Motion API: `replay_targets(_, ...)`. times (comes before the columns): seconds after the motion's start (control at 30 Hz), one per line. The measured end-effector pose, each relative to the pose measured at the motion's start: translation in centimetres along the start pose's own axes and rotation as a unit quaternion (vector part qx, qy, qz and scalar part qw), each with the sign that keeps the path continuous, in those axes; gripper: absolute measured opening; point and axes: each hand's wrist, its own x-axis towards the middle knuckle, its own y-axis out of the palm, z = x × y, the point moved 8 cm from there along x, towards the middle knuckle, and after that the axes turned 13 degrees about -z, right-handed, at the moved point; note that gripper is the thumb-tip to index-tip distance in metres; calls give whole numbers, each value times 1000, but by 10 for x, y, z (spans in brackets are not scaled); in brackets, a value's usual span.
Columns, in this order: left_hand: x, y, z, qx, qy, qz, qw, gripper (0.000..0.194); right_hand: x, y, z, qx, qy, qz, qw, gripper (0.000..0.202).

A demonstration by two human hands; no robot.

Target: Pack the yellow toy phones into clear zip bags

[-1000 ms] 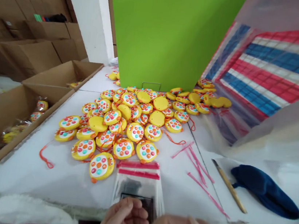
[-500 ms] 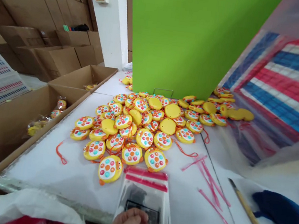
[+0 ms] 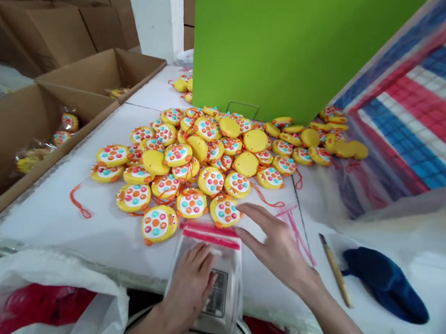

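Many round yellow toys with coloured dots and orange cords lie heaped on the white table. Clear plastic bags with pink top strips [image 3: 226,299] lie in a stack at the near edge. My left hand [image 3: 191,280] rests on the stack, its fingers bent and close together; whether they grip a bag is hidden. Just right of the bag tops, my right hand [image 3: 274,245] is spread, thumb and forefinger apart with nothing between them. Its fingertips are beside a dotted toy [image 3: 226,212] at the front of the heap.
Open cardboard boxes [image 3: 2,160] with bagged toys stand at the left. A green board [image 3: 280,43] rises behind the heap. To the right lie pink strips [image 3: 298,234], a wooden-handled tool [image 3: 336,272] and a dark blue cloth item [image 3: 386,284]. A white sack [image 3: 106,305] is at the lower left.
My right hand has come into view beside the front toys. My left hand shows further up on the bags. The view has tilted down, so the table appears higher.
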Motion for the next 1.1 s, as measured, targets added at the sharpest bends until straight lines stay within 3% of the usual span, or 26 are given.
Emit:
replay_targets(0.17,9,19,6,92,34,33,995,31,23,73,-29,-118,-75,179,974,73)
replay_targets(0.27,10,20,9,105,49,5,993,33,29,84,-37,-84,-90,179,976,76)
replay_targets(0.33,10,20,11,105,53,-8,993,31,31,75,-42,23,-43,132,990,69)
replay_targets(0.4,11,20,11,101,50,-2,994,23,28,62,-58,172,102,68,977,60)
replay_targets(0.47,13,21,9,99,55,13,993,14,13,54,-76,326,280,7,903,53)
replay_targets(0.53,17,19,5,100,70,20,992,11,-4,49,-81,441,384,-28,811,51)
replay_targets(0.6,21,19,3,100,82,28,991,11,-10,39,-80,498,408,-50,764,48)
replay_targets(0.7,24,20,5,97,70,39,992,13,-4,8,-85,513,395,-119,753,43)
replay_targets(0.8,24,18,13,77,33,7,996,25,7,-17,-90,531,387,-156,738,41)
replay_targets(0.87,20,15,20,48,-5,-23,999,37,5,-17,-85,557,395,-126,720,43)
replay_targets(0.93,14,13,26,14,-50,-46,998,49,-8,-3,-76,579,410,-56,702,47)
replay_targets(1.03,8,9,31,-23,-108,-64,992,58,-46,27,-57,582,421,76,691,56)
replay_targets(1.1,8,7,29,-29,-114,-55,992,53,-70,43,-47,571,414,149,693,61)
